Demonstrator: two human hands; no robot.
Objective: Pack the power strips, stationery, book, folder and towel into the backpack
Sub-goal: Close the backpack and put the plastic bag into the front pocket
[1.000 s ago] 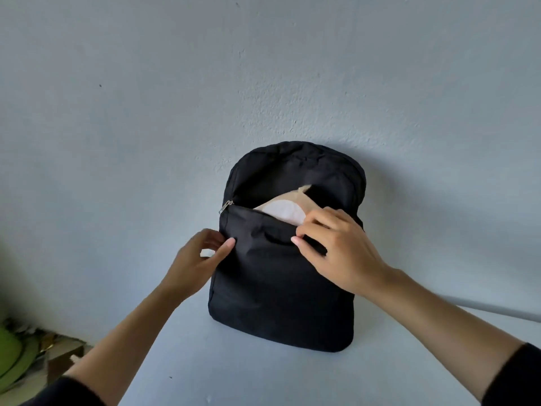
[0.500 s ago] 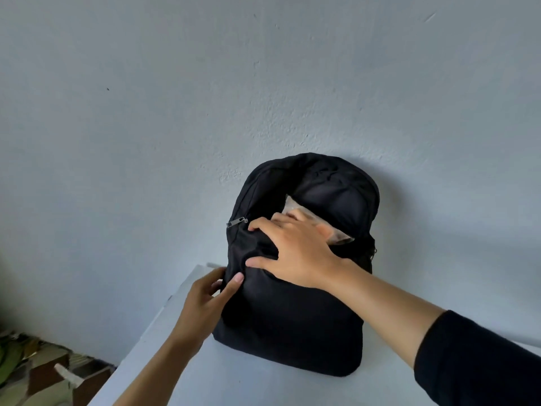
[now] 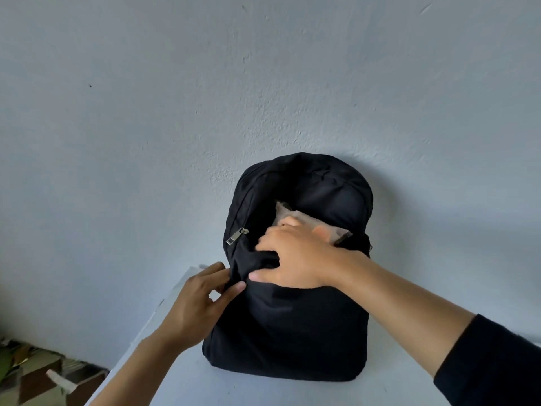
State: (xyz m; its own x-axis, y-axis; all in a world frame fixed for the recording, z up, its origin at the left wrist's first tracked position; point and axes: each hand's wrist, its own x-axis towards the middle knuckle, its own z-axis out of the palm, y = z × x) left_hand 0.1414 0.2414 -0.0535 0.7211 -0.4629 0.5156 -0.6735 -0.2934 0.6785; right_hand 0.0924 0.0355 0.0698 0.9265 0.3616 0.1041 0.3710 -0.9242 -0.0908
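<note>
A black backpack (image 3: 292, 326) stands on a white table (image 3: 175, 388), leaning against the wall, its top zip open. A beige flat item (image 3: 304, 218), folder or book, pokes out of the opening. My right hand (image 3: 295, 259) lies over the front edge of the opening, fingers pressing on the beige item and thumb on the black fabric. My left hand (image 3: 199, 303) pinches the backpack's left side seam below the metal zip pull (image 3: 236, 235). The other items to pack are not in sight.
A pale grey-blue wall (image 3: 263, 83) fills the background right behind the backpack. The table's left edge (image 3: 152, 317) runs close to my left hand. Below it, at the bottom left, are cardboard pieces (image 3: 67, 382) on a patterned floor.
The beige item has sunk deeper into the backpack under my right hand. My left hand has shifted from resting beside the bag to gripping its left seam. The view has tilted and drawn nearer.
</note>
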